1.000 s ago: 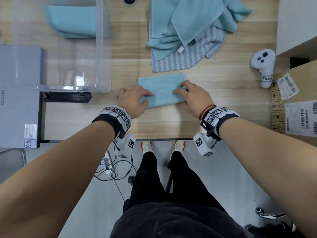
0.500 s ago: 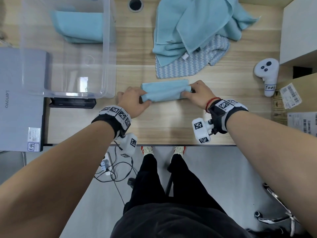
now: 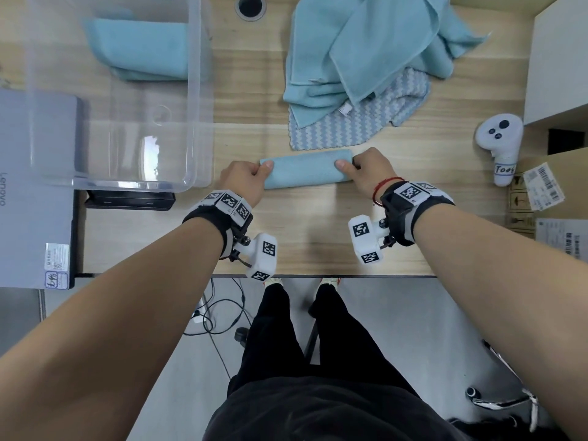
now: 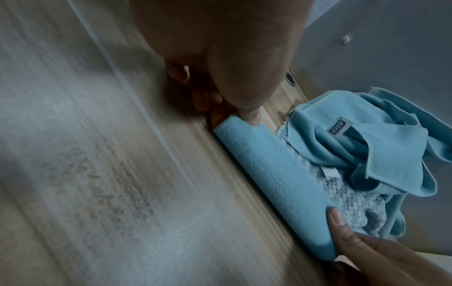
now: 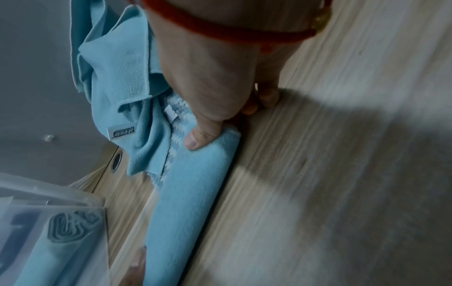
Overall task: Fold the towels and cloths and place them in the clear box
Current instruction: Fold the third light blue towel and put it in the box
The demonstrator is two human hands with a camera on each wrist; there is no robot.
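Both ends of the soft, light folded cloth [image 3: 307,168], right of the clear box [image 3: 200,90], are pinched by the left hand [image 3: 243,179] and right hand [image 3: 370,171], best supported there against unfolding.

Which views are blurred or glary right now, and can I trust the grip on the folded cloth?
Head view: sharp, with glare on the clear box. Both wrist views: desk streaked by motion blur, yet the folded cloth stays readable, left hand and right hand pinching its ends.
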